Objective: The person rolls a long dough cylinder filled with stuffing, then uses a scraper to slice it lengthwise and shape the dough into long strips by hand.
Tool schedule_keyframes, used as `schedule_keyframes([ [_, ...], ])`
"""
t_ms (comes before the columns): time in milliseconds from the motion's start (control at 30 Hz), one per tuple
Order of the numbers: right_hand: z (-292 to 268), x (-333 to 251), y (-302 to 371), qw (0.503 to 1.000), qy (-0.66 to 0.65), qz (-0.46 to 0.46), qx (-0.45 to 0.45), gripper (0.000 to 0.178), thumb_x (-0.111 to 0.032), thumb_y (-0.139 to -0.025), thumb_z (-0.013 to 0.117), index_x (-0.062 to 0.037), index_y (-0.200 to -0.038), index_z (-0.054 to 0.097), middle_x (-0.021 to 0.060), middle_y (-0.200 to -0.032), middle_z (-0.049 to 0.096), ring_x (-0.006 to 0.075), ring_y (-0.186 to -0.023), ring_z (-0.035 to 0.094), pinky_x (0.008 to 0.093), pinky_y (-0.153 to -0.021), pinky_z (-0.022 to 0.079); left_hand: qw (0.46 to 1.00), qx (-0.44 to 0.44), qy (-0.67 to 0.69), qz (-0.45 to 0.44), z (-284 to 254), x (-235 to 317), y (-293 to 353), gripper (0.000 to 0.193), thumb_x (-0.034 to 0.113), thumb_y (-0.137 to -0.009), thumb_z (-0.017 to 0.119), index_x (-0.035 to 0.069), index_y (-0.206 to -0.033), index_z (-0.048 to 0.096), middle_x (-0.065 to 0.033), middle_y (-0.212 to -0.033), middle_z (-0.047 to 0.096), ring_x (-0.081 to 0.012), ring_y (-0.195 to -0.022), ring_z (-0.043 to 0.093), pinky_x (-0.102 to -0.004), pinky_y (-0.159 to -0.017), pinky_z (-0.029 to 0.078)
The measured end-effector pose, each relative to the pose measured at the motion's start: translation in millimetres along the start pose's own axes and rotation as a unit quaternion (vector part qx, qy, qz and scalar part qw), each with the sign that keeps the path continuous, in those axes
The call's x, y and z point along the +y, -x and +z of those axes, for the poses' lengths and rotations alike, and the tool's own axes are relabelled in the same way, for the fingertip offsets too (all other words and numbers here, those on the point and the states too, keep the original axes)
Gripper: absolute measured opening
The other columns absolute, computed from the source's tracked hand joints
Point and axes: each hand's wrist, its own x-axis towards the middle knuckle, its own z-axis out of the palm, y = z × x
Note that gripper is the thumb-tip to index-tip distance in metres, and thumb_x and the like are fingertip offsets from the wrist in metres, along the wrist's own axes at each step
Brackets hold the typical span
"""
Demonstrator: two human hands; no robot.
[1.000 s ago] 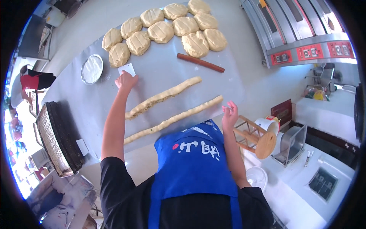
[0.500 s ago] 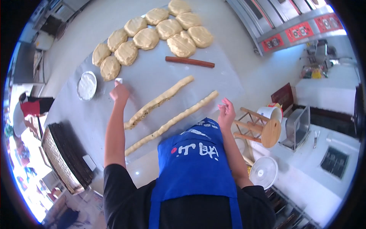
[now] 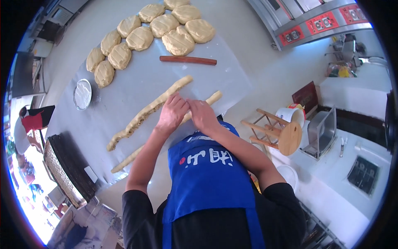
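Observation:
Two long ropes of pale dough lie slantwise on the grey table (image 3: 226, 68). The far dough rope (image 3: 143, 112) has a dark, crumbly filling along its near side. The near dough rope (image 3: 126, 161) is smoother and passes beneath my hands, which hide its middle. My left hand (image 3: 172, 111) is closed, its fingertips bunched close to the far rope's lower edge. Against it comes my right hand (image 3: 202, 115), also closed, fingers curled inward. What the fingertips pinch, if anything, is hidden.
Several flattened dough pieces (image 3: 139, 38) cover the table's far side. A brown rolling stick (image 3: 188, 60) lies before them, and a bowl of white powder (image 3: 82, 94) stands left. A wooden stool (image 3: 289, 139) is at right; a person (image 3: 35, 120) is at far left.
My left hand has come right and nearer from beside the powder bowl, where something white showed at its fingertips. My right hand has moved left to meet it. The view has shifted.

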Motion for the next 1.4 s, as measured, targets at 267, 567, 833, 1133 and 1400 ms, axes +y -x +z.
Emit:
schedule_keyframes([
  [267, -83.2, 139.2, 22.4, 0.974, -0.022, 0.191, 0.121, 0.01, -0.013, -0.102, 0.07, -0.0063, -0.106, 0.065, 0.0192, -0.09, 0.071, 0.0453, -0.081, 0.07, 0.0551, -0.07, 0.055, 0.926, 0.104, 0.084, -0.352, 89.7, 81.9, -36.1, 0.068, 0.03, -0.087, 0.091, 0.001, -0.142, 0.064, -0.0204, -0.131, 0.067, -0.045, -0.123, 0.061, -0.0534, -0.108, 0.05],
  [567, -61.0, 170.7, 43.2, 0.993, 0.023, 0.073, -0.092, 0.01, -0.007, -0.096, 0.063, -0.0053, -0.105, 0.057, 0.0179, -0.085, 0.072, 0.0411, -0.074, 0.075, 0.0523, -0.065, 0.06, 0.94, 0.023, 0.072, -0.334, 174.5, 72.7, -71.1, 0.053, 0.024, -0.083, 0.091, 0.004, -0.13, 0.076, -0.0135, -0.116, 0.073, -0.0373, -0.112, 0.066, -0.0486, -0.101, 0.052],
  [833, -54.3, 162.6, 49.1, 0.997, 0.051, -0.013, -0.059, 0.009, -0.014, -0.1, 0.065, -0.0072, -0.105, 0.062, 0.0132, -0.085, 0.069, 0.0353, -0.076, 0.074, 0.0492, -0.066, 0.06, 0.95, 0.057, 0.07, -0.299, 179.0, 74.5, -61.7, 0.035, 0.018, -0.082, 0.089, 0.006, -0.114, 0.08, -0.0109, -0.111, 0.072, -0.0354, -0.107, 0.066, -0.0481, -0.098, 0.052],
  [1133, -66.9, 170.0, 38.2, 0.848, -0.324, 0.41, 0.09, 0.034, -0.022, -0.106, 0.071, 0.0038, -0.124, 0.06, 0.0206, -0.096, 0.077, 0.0311, -0.075, 0.078, 0.0431, -0.055, 0.062, 0.933, 0.078, 0.138, -0.324, 166.9, 72.6, -66.8, 0.035, 0.017, -0.085, 0.088, 0.007, -0.117, 0.077, -0.0103, -0.111, 0.072, -0.0359, -0.107, 0.066, -0.0466, -0.098, 0.05],
  [1400, -86.8, 187.5, 77.0, 0.703, -0.46, 0.542, 0.005, 0.032, -0.016, -0.102, 0.071, 0.004, -0.128, 0.069, 0.0134, -0.103, 0.077, 0.0261, -0.087, 0.079, 0.0399, -0.061, 0.064, 0.935, 0.097, 0.143, -0.309, 177.1, 68.8, -58.4, 0.037, 0.017, -0.084, 0.088, 0.008, -0.118, 0.076, -0.0099, -0.11, 0.071, -0.0351, -0.109, 0.065, -0.047, -0.099, 0.049],
])
